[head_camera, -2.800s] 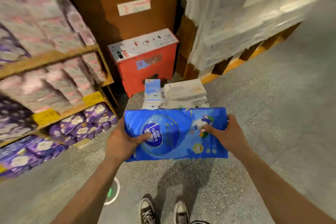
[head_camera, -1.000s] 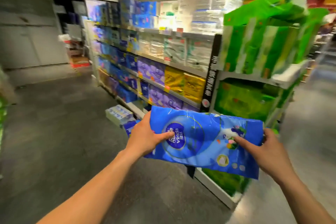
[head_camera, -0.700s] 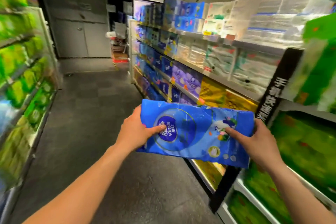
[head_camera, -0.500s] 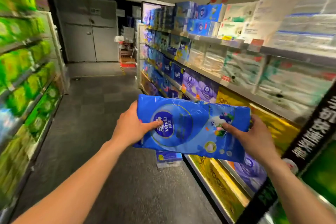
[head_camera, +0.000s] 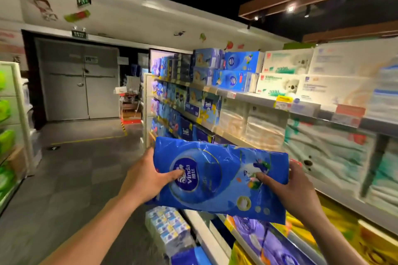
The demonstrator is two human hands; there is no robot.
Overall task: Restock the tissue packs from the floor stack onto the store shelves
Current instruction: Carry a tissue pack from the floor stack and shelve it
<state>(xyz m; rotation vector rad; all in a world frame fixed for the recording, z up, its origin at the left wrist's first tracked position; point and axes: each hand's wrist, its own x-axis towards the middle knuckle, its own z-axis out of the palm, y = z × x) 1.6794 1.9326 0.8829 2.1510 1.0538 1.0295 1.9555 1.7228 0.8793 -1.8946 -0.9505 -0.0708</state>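
A blue Vinda tissue pack [head_camera: 217, 185] is held level in front of me at chest height. My left hand [head_camera: 146, 178] grips its left end, thumb on the front over the logo. My right hand [head_camera: 290, 189] grips its right end, thumb on the front and fingers behind. The store shelves [head_camera: 243, 94] run along my right, filled with blue, white, purple and yellow tissue packs. The held pack hovers beside the shelf front and touches none of the shelves.
More packs in clear wrap [head_camera: 168, 224] lie on the floor at the shelf base below my hands. A green-stocked shelf [head_camera: 10, 135] lines the left side. The grey aisle floor [head_camera: 75, 174] leads to closed grey double doors [head_camera: 79, 88] at the far end.
I have carried the pack from the floor stack into the aisle. Over the last second the view has moved along the shelves and tilted up. Both hands keep the same grip.
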